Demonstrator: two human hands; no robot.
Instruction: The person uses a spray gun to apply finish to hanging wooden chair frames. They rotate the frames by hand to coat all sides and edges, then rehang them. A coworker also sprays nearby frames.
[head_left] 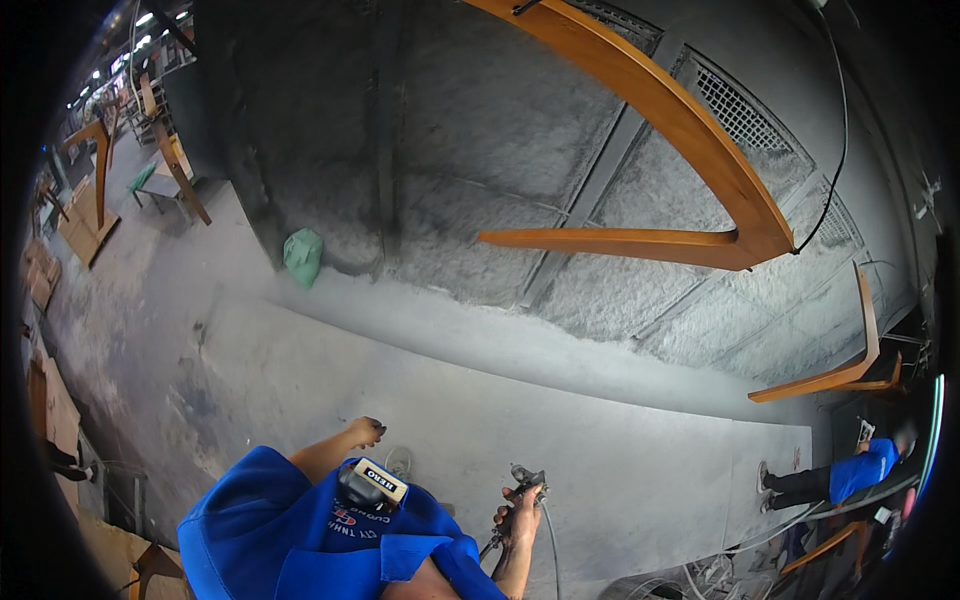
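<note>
My right hand (517, 518) is wrapped round a spray gun (527, 480), held out low in front of my body. A thin hose (553, 545) hangs down beside it. Off to the left, my left hand (367, 432) has its fingers curled in, and I see nothing in it. Ahead and higher up hangs a bent orange-brown wooden furniture part (735, 190), its two arms meeting at a sharp corner, with a dark cord at that corner. Neither hand touches it.
Ahead stands a dusty booth wall with a vent grille (742, 110). A green bag (303, 256) lies at its foot. Further wooden parts (835, 375) hang on the right, near another person in blue (862, 470). Boards and a small table (165, 185) stand far left.
</note>
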